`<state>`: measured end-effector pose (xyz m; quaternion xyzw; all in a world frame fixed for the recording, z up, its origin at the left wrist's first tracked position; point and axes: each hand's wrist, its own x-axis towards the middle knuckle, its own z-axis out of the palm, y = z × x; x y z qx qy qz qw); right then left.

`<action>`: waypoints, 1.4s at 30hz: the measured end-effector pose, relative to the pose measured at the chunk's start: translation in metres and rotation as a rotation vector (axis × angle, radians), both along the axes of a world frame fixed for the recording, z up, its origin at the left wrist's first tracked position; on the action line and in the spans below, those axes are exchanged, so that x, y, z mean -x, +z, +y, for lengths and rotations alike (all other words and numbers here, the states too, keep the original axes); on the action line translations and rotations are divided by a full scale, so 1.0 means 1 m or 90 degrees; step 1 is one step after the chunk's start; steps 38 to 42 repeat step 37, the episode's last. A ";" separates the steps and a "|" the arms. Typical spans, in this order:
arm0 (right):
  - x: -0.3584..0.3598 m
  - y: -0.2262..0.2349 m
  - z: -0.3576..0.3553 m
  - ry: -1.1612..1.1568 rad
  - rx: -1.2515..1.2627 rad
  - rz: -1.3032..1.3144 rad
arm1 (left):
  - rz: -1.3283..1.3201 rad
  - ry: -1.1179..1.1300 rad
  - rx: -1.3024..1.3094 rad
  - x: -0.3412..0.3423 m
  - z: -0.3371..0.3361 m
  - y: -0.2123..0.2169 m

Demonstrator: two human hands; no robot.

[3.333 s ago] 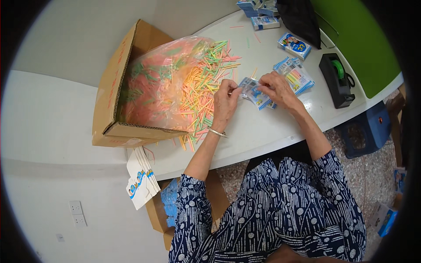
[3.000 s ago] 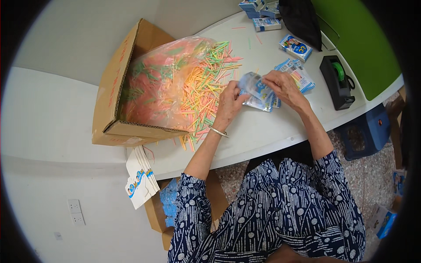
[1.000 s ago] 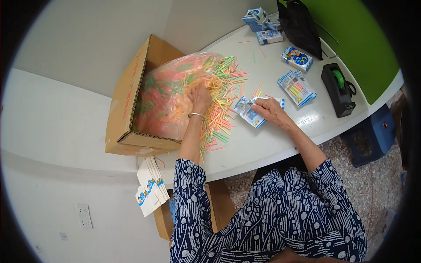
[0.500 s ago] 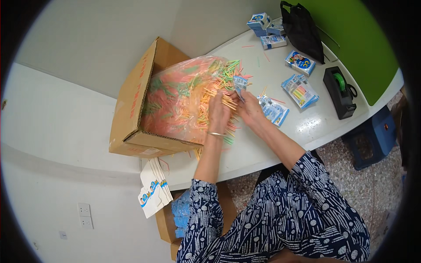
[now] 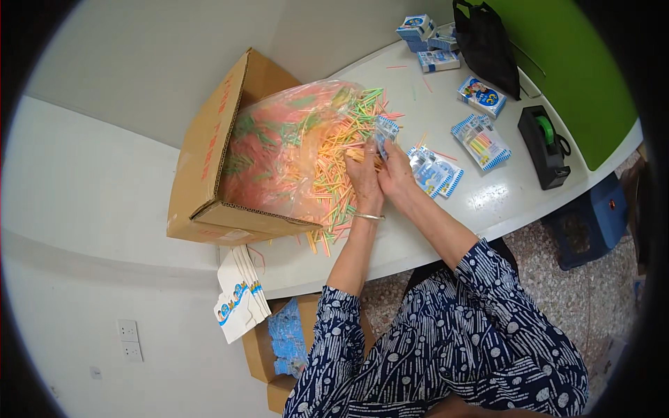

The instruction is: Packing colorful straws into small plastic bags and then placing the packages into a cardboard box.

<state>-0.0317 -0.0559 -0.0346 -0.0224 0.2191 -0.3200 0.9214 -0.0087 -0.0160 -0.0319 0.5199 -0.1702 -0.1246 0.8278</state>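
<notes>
My left hand is closed around a small bunch of thin orange-yellow candy-like sticks. Right beside it, my right hand grips a small blue-and-white packet, and the two hands touch or nearly touch. The sticks' far ends are hidden between the hands, so whether they enter the packet is unclear. Around the left hand lies a heap of loose orange, green and pink sticks, spilling from a clear plastic bag in a tipped cardboard box.
Flat packets and stick-filled packets lie right of my hands. Beyond are small boxes, a black bag and a tape dispenser. Folded white cartons hang at the table's left edge, above a box of blue packets.
My left hand has moved right with its sticks, up against the right hand. The right hand still holds the packet. The whole view has shifted slightly.
</notes>
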 end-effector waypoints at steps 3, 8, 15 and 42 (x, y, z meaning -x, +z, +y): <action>-0.002 -0.007 -0.003 0.005 0.012 0.005 | -0.019 0.003 -0.047 0.000 -0.001 -0.004; -0.003 -0.006 -0.002 0.010 0.042 0.003 | -0.002 -0.020 -0.039 -0.004 0.001 -0.003; 0.009 0.004 -0.008 0.052 0.158 -0.022 | 0.084 -0.046 -0.053 -0.024 0.016 0.017; 0.080 0.000 -0.058 0.378 0.693 0.136 | -0.063 -0.071 -0.203 -0.070 0.037 0.026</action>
